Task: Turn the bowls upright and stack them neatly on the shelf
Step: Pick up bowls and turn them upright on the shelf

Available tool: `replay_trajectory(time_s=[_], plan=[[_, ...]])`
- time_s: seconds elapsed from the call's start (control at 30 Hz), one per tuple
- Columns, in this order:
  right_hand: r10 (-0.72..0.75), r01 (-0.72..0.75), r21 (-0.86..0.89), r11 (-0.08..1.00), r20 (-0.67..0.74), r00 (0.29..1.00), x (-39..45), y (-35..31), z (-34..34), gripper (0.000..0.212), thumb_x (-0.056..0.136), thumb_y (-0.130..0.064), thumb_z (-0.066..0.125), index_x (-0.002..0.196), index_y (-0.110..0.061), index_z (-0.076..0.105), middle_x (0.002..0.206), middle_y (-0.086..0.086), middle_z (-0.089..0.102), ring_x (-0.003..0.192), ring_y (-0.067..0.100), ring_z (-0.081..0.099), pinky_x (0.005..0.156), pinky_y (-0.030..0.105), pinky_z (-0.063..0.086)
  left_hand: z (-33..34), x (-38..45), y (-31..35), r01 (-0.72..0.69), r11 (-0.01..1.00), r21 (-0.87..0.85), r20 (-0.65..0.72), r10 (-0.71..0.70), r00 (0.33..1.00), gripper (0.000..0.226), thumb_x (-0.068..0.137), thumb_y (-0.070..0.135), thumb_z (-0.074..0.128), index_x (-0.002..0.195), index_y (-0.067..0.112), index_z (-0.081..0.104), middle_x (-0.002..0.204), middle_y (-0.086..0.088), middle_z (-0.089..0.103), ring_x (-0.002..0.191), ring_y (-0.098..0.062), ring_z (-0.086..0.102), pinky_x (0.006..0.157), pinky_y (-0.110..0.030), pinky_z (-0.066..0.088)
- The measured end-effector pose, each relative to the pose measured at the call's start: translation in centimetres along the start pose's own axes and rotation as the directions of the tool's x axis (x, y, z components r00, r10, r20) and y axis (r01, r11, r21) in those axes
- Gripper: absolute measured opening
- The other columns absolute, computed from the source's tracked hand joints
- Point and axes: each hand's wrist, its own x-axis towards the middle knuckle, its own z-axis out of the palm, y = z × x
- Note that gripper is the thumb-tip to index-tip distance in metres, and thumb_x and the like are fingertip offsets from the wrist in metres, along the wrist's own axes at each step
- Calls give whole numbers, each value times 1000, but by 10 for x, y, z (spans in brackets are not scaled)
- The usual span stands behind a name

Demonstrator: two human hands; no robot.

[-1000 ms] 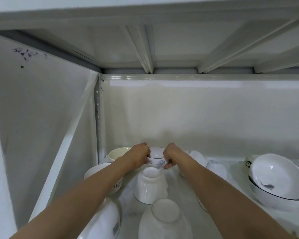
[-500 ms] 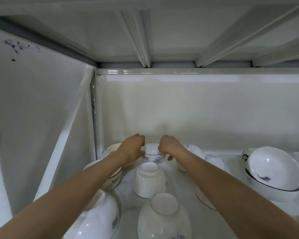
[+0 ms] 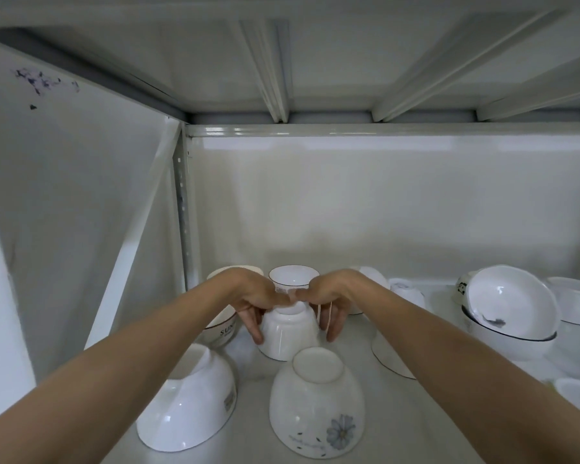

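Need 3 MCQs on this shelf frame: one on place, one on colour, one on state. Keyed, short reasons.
1. Where does the upright white bowl with a thin dark rim stand?
A. Behind the two hands, near the back wall
B. At the front edge of the shelf
C. On top of the right-side stack

2. What colour is the flower printed on the nearest upside-down white bowl?
A. Red
B. Blue-grey
C. Yellow

3. What state is the small white ceramic bowl between the hands in?
A. Upright and stacked
B. Lying on its side
C. Upside down, foot ring up

Key: 1 A, it shows just beyond the knuckles, close to the wall. 2 B, the petals on its near side are blue-grey. 3 C, the left hand and right hand have their fingers down its two sides while its base faces up on the white shelf.
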Motion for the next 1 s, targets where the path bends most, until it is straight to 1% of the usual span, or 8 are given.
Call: replay_trajectory(time_s=[0.1, 0.27, 0.4, 0.53, 0.67, 0.87, 0.93, 1.0], plan=[[-18, 19, 80, 997, -7, 1000, 0, 6, 7, 86, 89, -67, 43, 140, 3, 36, 118, 32, 59, 86, 45, 69, 79, 48, 59, 6, 3, -2, 49, 999, -7, 26, -49, 998, 73, 96, 57, 37, 133, -6, 44, 125, -30, 56, 102, -45, 66, 73, -31, 60], [-62, 68, 118, 991, -50, 997, -2, 9, 12, 82, 92, -64, 39, 142, 1, 35, 123, 31, 58, 95, 42, 69, 88, 45, 57, 5, 3, -8, 17, 996, -91, 7, -17, 1000, 61, 98, 46, 45, 126, -8, 48, 124, -31, 55, 69, -33, 69, 73, -31, 61], [-68, 78, 81, 994, -117, 991, -13, 8, 12, 81, 94, -64, 32, 139, 3, 36, 122, 29, 61, 68, 34, 68, 96, 38, 53, 5, -5, -9, -41, 991, -124, -10, 40, 999, 48, 97, 44, 49, 116, -1, 49, 102, -22, 62, 70, -33, 69, 73, -32, 61], [-110, 123, 62, 990, -177, 978, -29, 3, 6, 82, 92, -68, 31, 138, -1, 36, 128, 25, 58, 64, 34, 67, 95, 37, 54, 2, -14, -6, -130, 986, -109, -111, 118, 987, 52, 94, 50, 52, 115, 3, 54, 93, -11, 66, 72, -31, 72, 74, -27, 59], [-195, 242, 212, 947, -223, 955, -39, 4, -7, 57, 99, -53, 33, 121, -2, 47, 120, 19, 52, 77, 38, 65, 85, 45, 58, -8, -19, -3, -180, 981, -74, -222, 159, 962, 62, 83, 59, 62, 115, 5, 56, 89, -5, 69, 70, -23, 75, 83, -21, 52], [-151, 199, 585, 786, -131, 980, -36, 14, -32, 71, 99, -57, 25, 119, 8, 44, 96, 24, 60, 57, 34, 69, 52, 32, 61, -14, -32, 4, -391, 911, -133, -355, 324, 877, 35, 77, 23, 81, 95, 9, 55, 90, -9, 64, 74, -28, 70, 64, -29, 60], [-178, 140, 631, 763, -3, 984, -36, 16, -38, 75, 97, -61, 23, 117, 6, 48, 89, 30, 66, 57, 29, 69, 51, 25, 59, -12, -32, 5, -442, 883, -159, -390, 355, 850, 44, 74, 13, 82, 98, 12, 45, 94, -7, 56, 65, -19, 64, 42, -17, 49], [-205, 117, 639, 761, 66, 976, -33, 19, -42, 63, 100, -53, 28, 117, 4, 50, 88, 34, 67, 57, 25, 68, 53, 21, 59, -9, -29, 2, -465, 869, -168, -418, 365, 832, 58, 71, 14, 85, 109, 13, 41, 105, -8, 53, 68, -17, 64, 41, -14, 46]])
